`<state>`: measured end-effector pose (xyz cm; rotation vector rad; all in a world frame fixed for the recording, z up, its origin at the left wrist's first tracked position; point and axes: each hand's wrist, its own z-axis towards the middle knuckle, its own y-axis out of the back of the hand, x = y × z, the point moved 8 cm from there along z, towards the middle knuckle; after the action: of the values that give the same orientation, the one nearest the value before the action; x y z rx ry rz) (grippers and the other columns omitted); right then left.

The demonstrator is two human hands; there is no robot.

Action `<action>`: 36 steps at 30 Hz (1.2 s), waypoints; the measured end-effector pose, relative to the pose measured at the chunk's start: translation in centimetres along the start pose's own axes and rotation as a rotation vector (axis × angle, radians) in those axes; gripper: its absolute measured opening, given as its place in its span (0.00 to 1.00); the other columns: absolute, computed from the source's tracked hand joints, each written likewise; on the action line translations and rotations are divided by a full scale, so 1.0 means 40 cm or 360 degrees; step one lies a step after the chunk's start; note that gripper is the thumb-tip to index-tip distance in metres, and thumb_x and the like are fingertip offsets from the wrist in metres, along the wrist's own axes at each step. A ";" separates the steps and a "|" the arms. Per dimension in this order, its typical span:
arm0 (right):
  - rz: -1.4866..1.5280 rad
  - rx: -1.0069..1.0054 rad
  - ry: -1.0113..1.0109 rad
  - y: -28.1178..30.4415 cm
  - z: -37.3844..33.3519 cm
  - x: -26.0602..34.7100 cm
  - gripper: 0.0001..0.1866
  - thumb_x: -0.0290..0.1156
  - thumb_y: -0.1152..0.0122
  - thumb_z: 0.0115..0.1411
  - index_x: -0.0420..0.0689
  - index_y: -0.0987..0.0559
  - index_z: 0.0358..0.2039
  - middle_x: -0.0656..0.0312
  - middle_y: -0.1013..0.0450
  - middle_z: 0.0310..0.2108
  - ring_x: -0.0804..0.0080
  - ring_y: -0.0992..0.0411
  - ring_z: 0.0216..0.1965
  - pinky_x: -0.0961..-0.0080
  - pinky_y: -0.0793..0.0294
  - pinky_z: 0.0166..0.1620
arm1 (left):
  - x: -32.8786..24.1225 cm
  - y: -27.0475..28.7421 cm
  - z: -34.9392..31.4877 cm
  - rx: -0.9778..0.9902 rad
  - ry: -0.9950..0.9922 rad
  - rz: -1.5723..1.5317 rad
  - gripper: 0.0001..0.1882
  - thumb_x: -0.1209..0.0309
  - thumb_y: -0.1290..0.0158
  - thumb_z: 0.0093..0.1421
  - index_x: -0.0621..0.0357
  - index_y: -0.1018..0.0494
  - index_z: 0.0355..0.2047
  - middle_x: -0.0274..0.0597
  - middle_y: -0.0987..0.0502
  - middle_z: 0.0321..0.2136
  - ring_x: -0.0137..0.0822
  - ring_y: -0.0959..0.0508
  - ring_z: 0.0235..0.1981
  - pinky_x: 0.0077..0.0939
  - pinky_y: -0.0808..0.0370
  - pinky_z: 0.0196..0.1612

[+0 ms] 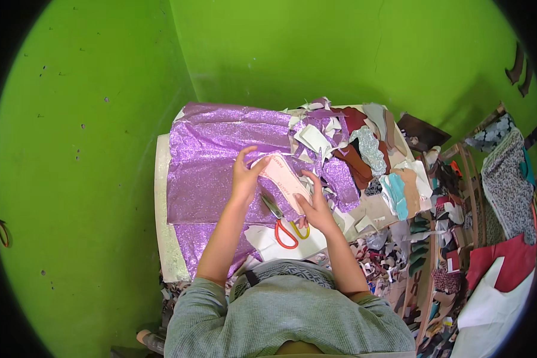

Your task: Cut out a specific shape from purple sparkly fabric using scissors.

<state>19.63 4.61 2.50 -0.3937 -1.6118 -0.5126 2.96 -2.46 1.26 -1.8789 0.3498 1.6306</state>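
Observation:
Between my two hands is a flat, curved, pale pink pattern piece [283, 182] with printed marks along its edges. My left hand [244, 176] pinches its upper left end between thumb and fingers. At the lower right end, my right hand [317, 210] grips its edge, with the thumb on top. Just below the piece are scissors [274, 209] with one red and one yellow handle loop, blades pointing up and left. A fingertip of my right hand is at the yellow loop; whether it goes through I cannot tell. Glittery purple fabric [206, 173] spreads out underneath.
Fabric offcuts lie on the table's right side, among them a silver piece [370, 152], a brown piece [355, 167] and a turquoise piece [395, 194]. A heap of scraps [376, 262] lies below the near edge. Green walls [113, 119] stand left and behind.

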 end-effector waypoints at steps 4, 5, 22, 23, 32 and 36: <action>-0.0229 0.0105 0.0069 0.023 0.016 0.008 0.21 0.28 0.55 0.57 0.50 0.43 0.51 0.53 0.32 0.32 0.77 0.34 0.10 0.85 0.37 0.11 | 0.018 -0.003 -0.029 -0.0133 0.0073 -0.0555 0.22 0.76 0.46 0.49 0.60 0.40 0.45 0.46 0.31 0.36 0.33 0.28 0.36 0.24 0.30 0.38; -0.0230 0.0129 0.0072 0.024 0.015 0.009 0.21 0.28 0.55 0.57 0.50 0.43 0.51 0.53 0.32 0.32 0.77 0.34 0.10 0.85 0.37 0.11 | 0.029 -0.010 -0.036 -0.0093 0.0108 -0.0738 0.22 0.75 0.48 0.51 0.60 0.41 0.45 0.46 0.31 0.38 0.33 0.28 0.37 0.26 0.30 0.40; -0.0206 0.0263 0.0011 0.015 0.010 -0.029 0.20 0.33 0.56 0.58 0.48 0.41 0.51 0.55 0.30 0.29 0.77 0.33 0.10 0.84 0.37 0.12 | 0.078 -0.084 -0.165 -0.0033 -0.0104 -0.1243 0.28 0.47 0.72 0.59 0.36 0.57 0.57 0.39 0.43 0.52 0.39 0.39 0.52 0.40 0.41 0.53; -0.0207 0.0276 0.0013 0.011 0.012 -0.034 0.20 0.33 0.56 0.58 0.48 0.41 0.51 0.55 0.30 0.29 0.77 0.33 0.10 0.84 0.37 0.12 | 0.077 -0.081 -0.166 -0.0077 -0.0134 -0.1192 0.28 0.46 0.73 0.58 0.37 0.57 0.58 0.39 0.43 0.52 0.38 0.39 0.52 0.40 0.41 0.53; -0.0208 0.0317 0.0153 -0.011 0.038 -0.021 0.20 0.32 0.56 0.58 0.50 0.41 0.51 0.58 0.31 0.23 0.79 0.34 0.10 0.85 0.38 0.11 | 0.073 -0.040 -0.157 -0.0314 -0.0372 -0.0802 0.29 0.71 0.57 0.58 0.44 0.56 0.57 0.40 0.36 0.45 0.33 0.33 0.45 0.32 0.31 0.45; -0.0225 0.0553 -0.0011 -0.038 0.038 -0.033 0.20 0.32 0.58 0.59 0.50 0.42 0.52 0.54 0.31 0.34 0.76 0.32 0.14 0.83 0.33 0.17 | 0.064 -0.009 -0.162 -0.0358 -0.0305 -0.0984 0.32 0.78 0.54 0.55 0.45 0.55 0.57 0.40 0.33 0.43 0.32 0.31 0.42 0.29 0.29 0.42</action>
<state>17.70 4.21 0.95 -0.0209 -1.7044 -0.3272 8.84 -5.59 -0.81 -1.7256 -0.4729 1.4309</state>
